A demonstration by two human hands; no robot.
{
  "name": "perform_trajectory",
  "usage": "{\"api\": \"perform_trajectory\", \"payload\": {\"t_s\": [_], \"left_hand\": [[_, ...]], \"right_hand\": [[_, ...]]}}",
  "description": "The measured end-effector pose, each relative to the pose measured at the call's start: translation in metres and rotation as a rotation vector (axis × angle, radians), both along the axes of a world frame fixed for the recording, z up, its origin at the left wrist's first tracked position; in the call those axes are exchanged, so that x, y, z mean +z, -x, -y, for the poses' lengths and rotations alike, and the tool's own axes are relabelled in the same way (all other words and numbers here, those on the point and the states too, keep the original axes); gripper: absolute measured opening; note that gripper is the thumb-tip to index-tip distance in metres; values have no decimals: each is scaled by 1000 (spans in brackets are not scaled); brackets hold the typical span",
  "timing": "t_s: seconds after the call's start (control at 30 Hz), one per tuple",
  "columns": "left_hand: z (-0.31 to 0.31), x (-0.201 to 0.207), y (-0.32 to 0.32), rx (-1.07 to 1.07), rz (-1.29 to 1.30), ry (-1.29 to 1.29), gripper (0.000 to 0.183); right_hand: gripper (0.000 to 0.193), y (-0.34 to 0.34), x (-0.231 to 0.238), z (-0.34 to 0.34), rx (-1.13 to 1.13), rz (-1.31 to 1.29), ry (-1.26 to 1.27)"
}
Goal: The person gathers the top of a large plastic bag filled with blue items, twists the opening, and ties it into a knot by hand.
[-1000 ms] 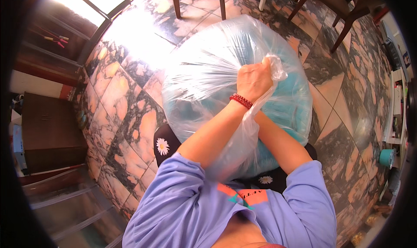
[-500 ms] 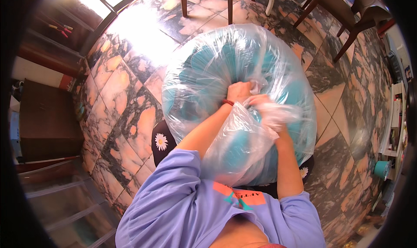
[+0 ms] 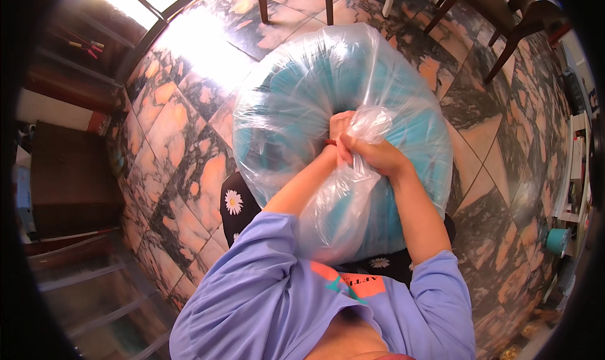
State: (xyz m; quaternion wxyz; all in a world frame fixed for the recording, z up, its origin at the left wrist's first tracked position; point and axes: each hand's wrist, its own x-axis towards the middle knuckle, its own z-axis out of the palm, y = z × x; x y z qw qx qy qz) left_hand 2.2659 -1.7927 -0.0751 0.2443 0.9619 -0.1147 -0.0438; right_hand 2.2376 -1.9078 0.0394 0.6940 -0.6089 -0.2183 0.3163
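Observation:
A big, bulging clear plastic bag [image 3: 409, 127] with teal contents stands between my knees; what the teal things are is not plain through the shiny film. Both my hands meet at its gathered neck, near the middle of the top. My left hand [image 3: 341, 125], with a red bracelet at the wrist, is closed around the bunched plastic, its fingers partly hidden. Pressed against it, my right hand [image 3: 377, 153] grips the twisted neck. A crumpled tuft of film sticks up above the right hand, and a loose flap of plastic hangs below toward me.
Marble-patterned tiles [image 3: 183, 164] cover the floor around the bag. Dark wooden chairs [image 3: 479, 13] stand at the far right, and more furniture legs at the far side. A brown box [image 3: 72, 171] and a clear drawer unit [image 3: 104, 297] are at left; shelves [image 3: 576, 171] line the right.
My right hand has come up and in beside the left, wrapping the loose plastic around the neck. The bag's top is drawn into a tighter twist.

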Motion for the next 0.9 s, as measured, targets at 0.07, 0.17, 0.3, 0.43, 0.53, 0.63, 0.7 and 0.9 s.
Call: {"api": "perform_trajectory", "payload": {"t_s": [0.07, 0.17, 0.3, 0.43, 0.53, 0.63, 0.7, 0.9], "left_hand": [[-7, 3, -12, 48, -19, 41, 35], [-24, 24, -30, 189, -69, 593, 33], [-31, 98, -13, 418, -526, 1798, 28], [-39, 134, 1, 89, -270, 1428, 28], [-18, 172, 30, -88, -105, 911, 24], [-20, 166, 31, -411, 250, 396, 25], [-14, 162, 36, -420, 346, 243, 17], [5, 158, 33, -761, 207, -43, 9]], "right_hand": [[42, 4, -10, 3, 198, -138, 238], [41, 13, -17, -1, 33, -199, 212], [42, 1, -38, 8, -259, -246, 73], [41, -4, -41, 7, -299, -330, -203], [38, -2, -50, 14, -325, -455, -477], [36, 1, -37, 23, -423, -558, -662], [37, 0, -41, 25, -488, -565, -664], [40, -13, -33, 13, -442, -252, -570]]}}
